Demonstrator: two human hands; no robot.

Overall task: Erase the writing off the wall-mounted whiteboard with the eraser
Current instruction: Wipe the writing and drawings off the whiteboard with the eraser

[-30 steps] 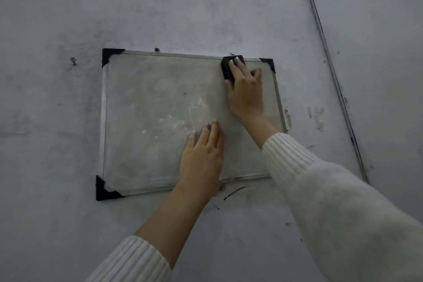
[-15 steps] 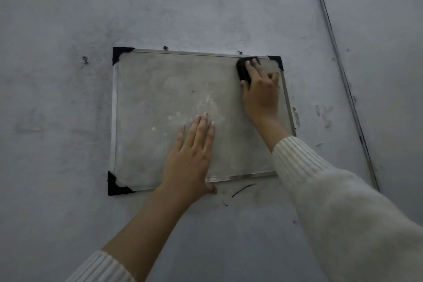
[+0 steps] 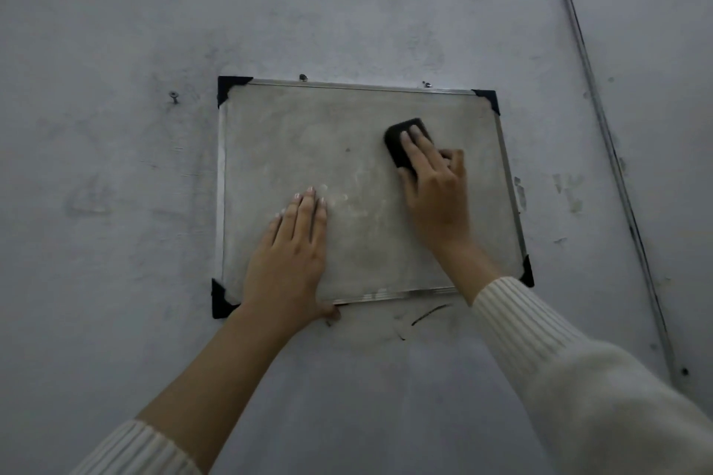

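A small whiteboard (image 3: 308, 127) with a metal frame and black corner caps hangs on the grey wall. Its surface is smudged grey, with faint pale marks near the middle. My right hand (image 3: 438, 197) grips a black eraser (image 3: 399, 145) and holds it against the board's upper right part, fingers laid over the top, thumb at its side. My left hand (image 3: 291, 254) lies flat on the board's lower left part, fingers straight and together, thumb below the bottom frame.
A screw (image 3: 174, 96) sticks out of the wall left of the board. Two small hangers (image 3: 303, 77) sit at the board's top edge. A dark pen stroke (image 3: 430, 314) marks the wall under the board. A metal strip (image 3: 602, 127) runs down the wall at right.
My right hand has brought the eraser down and left from the board's top right corner. My left hand has shifted left along the lower part of the board.
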